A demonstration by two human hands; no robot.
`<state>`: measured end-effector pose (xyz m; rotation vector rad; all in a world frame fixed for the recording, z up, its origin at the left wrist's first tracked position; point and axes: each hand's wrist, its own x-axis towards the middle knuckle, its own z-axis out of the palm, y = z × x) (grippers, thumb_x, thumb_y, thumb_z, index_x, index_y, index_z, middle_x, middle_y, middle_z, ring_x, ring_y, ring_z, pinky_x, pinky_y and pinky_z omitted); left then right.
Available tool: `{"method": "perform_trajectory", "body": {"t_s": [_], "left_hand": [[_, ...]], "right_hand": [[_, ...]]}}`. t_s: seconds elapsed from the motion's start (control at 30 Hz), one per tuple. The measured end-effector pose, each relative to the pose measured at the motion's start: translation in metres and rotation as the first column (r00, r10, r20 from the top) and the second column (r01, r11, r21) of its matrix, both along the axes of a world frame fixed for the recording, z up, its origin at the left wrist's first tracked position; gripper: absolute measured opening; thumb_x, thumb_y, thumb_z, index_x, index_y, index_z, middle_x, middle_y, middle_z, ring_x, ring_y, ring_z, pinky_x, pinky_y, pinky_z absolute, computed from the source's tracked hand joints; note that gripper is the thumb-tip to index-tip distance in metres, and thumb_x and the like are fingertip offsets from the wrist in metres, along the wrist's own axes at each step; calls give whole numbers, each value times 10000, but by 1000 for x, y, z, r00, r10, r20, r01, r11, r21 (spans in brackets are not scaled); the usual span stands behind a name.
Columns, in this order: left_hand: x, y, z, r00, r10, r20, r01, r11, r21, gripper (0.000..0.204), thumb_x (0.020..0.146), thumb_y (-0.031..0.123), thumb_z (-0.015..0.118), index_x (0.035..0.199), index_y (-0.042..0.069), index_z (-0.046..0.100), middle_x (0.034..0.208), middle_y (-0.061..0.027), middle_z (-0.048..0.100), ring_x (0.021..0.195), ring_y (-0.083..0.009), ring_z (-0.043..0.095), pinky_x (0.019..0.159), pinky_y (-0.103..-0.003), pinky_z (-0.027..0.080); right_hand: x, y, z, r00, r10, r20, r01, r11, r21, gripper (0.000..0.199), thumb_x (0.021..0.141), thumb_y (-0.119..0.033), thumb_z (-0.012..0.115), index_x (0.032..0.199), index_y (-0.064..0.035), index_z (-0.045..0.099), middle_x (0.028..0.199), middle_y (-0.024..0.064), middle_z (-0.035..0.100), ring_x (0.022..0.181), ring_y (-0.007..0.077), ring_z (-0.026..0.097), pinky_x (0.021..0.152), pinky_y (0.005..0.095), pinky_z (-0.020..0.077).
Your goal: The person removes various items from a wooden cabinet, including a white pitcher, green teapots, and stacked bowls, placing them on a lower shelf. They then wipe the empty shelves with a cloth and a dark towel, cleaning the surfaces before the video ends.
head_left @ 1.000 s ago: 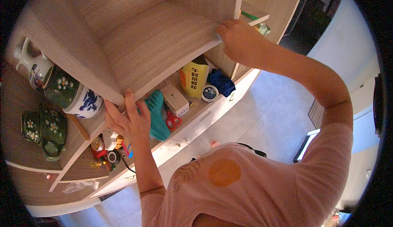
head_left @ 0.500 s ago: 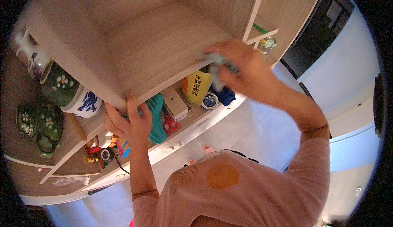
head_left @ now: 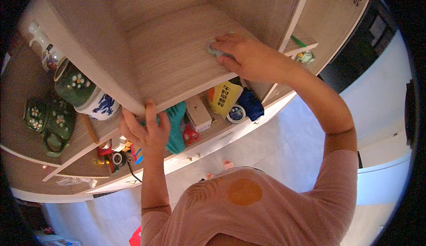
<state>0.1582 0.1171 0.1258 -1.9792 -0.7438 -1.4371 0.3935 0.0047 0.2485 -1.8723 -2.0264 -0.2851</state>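
Observation:
My right hand presses a crumpled pale grey-green cloth against the bare floor of a wood-grain cubby. Its fingers are closed over the cloth and hide most of it. My left hand rests against the cubby's front lower corner, its bent fingers apart and touching the edge. Beside it, on the shelf below, is a teal fabric item, partly covered by the hand. Red-handled scissors and a light cardboard box lie to its right.
Farther right on the lower shelf are a yellow packet, a round tin and dark blue fabric. Green floral pots, a blue-and-white jar and a white vase stand at left. Small items, including a black cable, lie below.
My right hand has moved from the cubby's front edge inward and left, bringing the cloth down flat on its floor. My left hand stays at the corner. The view has shifted slightly.

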Motion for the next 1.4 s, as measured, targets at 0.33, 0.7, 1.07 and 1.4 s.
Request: {"method": "perform_trajectory", "body": {"t_s": [0.33,0.7,1.07,1.4], "left_hand": [[1,-4,2,1000,-19,4,19,1000,-19,385,682,130,614,1056,194,545,1248,-212,375,1042,-337,397,831,-421,381],[1,-14,8,996,-84,6,84,994,-73,414,695,103,599,1096,195,548,1251,-219,385,1039,-333,409,823,-412,393],[-8,-10,10,996,-82,24,84,991,-105,365,699,104,600,1054,183,583,1251,-216,397,1039,-321,417,839,-402,378],[-13,-8,11,999,-40,-3,39,995,-87,334,733,149,581,1064,191,580,1244,-207,414,1024,-312,432,832,-390,382]], "right_hand": [[54,130,0,927,-202,315,275,939,-206,280,853,-208,431,954,31,537,944,234,575,829,389,571,728,475,449],[117,113,-28,935,-219,280,276,944,-183,304,814,-130,465,1091,-32,544,936,210,601,872,366,578,731,471,456],[21,80,12,986,-131,104,139,988,-69,289,860,-211,438,1065,-63,578,950,213,595,873,371,574,782,432,452],[-23,98,-2,997,-62,50,61,998,13,236,794,-141,501,989,-73,616,909,210,604,817,369,586,736,424,471]]}}
